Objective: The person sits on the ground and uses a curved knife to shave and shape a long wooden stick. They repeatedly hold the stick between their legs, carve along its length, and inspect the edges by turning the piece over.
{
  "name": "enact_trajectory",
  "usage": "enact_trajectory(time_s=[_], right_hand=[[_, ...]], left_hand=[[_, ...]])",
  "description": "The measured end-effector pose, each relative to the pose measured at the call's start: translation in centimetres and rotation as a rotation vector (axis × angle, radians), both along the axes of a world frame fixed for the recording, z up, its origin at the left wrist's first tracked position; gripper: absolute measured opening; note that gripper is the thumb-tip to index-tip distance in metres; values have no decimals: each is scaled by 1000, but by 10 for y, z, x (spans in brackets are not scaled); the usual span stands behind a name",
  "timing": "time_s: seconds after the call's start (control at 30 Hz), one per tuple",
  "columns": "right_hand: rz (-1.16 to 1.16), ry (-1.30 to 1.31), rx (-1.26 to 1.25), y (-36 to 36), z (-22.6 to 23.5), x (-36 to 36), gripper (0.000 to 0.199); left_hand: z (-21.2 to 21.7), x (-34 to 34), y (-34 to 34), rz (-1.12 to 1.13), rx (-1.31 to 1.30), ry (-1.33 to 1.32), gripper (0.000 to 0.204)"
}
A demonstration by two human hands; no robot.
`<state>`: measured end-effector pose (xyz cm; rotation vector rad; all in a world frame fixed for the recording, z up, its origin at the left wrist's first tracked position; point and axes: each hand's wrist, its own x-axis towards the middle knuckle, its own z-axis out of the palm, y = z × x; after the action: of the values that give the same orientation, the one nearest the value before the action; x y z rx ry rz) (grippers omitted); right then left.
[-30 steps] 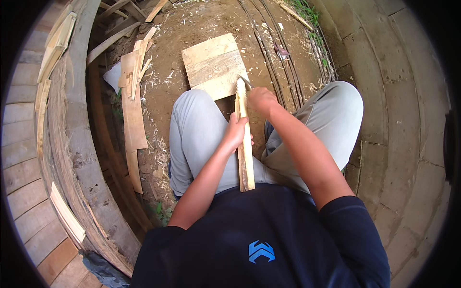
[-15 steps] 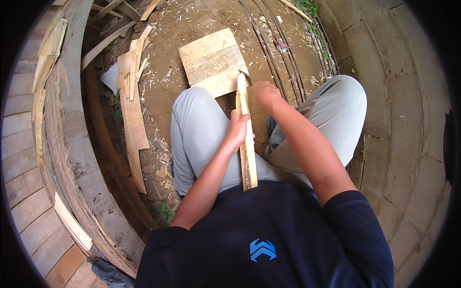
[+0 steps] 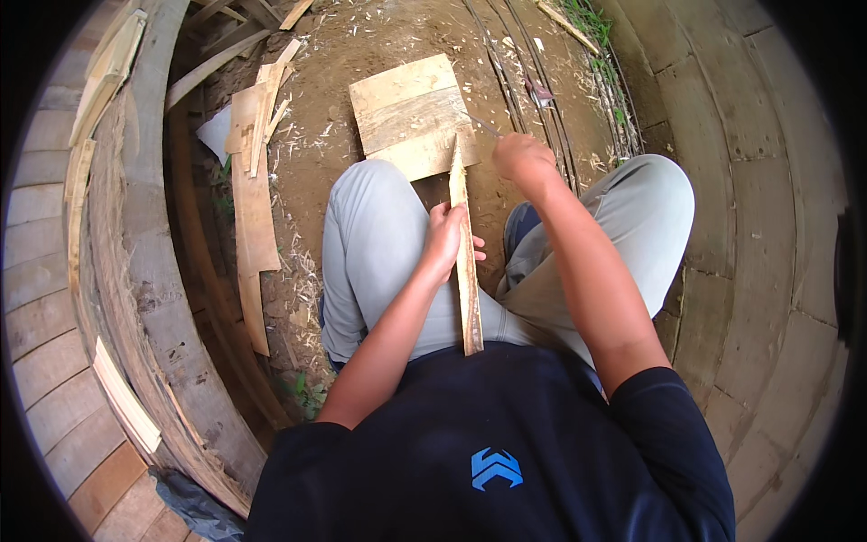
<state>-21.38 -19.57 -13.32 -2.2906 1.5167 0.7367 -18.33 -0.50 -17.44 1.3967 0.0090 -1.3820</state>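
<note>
A narrow strip of wood (image 3: 466, 294) runs from my waist out past my knees, its far end cut to a point. My left hand (image 3: 444, 237) is wrapped round it near the middle, some fingers showing on its right side. To the right of the tip, my right hand (image 3: 526, 163) grips a knife (image 3: 482, 122) whose thin blade points away to the left, apart from the strip. The knife's handle is hidden in the fist. Just beyond the pointed tip stands a squarish wooden board (image 3: 406, 113), partly behind the strip's end.
Several loose boards (image 3: 251, 212) lie on the dirt at left, beside a thick weathered beam (image 3: 172, 298). Dark rods (image 3: 533, 86) stretch across the ground at far right, with wood shavings scattered about. A planked wall (image 3: 722, 181) bounds the right side.
My right hand with the knife has moved off the strip, up and to the right. In my left hand the strip has turned, showing a different face.
</note>
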Motion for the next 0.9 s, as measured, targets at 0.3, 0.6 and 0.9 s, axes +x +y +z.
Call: enact_trajectory(time_s=[0.3,0.6,0.9], right_hand=[[526,145,-151,-24,27,15,32],[567,155,8,-32,20,13,37],[544,62,-4,-21,-28,5,50]], left_hand=[[-27,-4,0,-133,12,-267,38],[-9,-6,0,-236,136,-474,62],[-2,-3,-1,-290,152,-470,63]])
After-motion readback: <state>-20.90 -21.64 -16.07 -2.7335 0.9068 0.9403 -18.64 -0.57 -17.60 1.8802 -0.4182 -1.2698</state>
